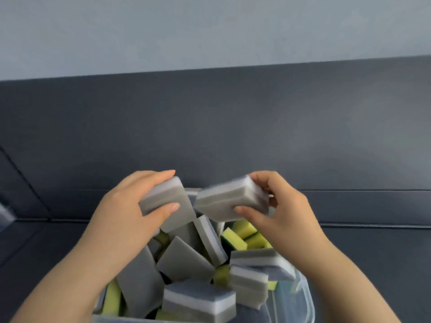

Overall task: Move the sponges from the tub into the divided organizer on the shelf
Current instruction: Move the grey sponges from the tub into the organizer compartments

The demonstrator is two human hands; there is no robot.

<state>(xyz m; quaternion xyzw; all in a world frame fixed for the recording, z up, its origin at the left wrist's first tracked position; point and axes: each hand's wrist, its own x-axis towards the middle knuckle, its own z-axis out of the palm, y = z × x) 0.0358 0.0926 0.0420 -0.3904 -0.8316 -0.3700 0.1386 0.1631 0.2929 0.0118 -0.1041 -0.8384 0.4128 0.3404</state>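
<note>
- left hand (130,206): fingers curled over the top, thumb pressed on the near face; grips one grey-and-white sponge, here called left sponge (163,201); nothing else in this hand
- right hand (279,210): fingers curled round the far end, thumb under the near edge; grips a second one of the same kind, right sponge (231,197)
- left sponge sits tilted, lower corner dipping toward the pile; right sponge lies with its long axis roughly left to right, rising a little toward the right hand
- inner ends of the two sponges are just beside each other between the hands; touching or apart cannot be told, the edges are blurred
- both held sponges are above the pile, over the far part of the clear tub (303,297); tub is directly below and near to the person
- tub holds many more: grey sponges (184,259) heaped at all angles, yellow sponges (242,231) toward the right rear; judgement: most of the task remains
- beyond the tub: dark padded surface (210,127), pale wall (210,31) above it
- organizer and shelf are not in view; so which way the carry goes, and which hand is nearer the compartments, cannot be told; judgement: gaze must find the shelf before either sponge can be placed
</note>
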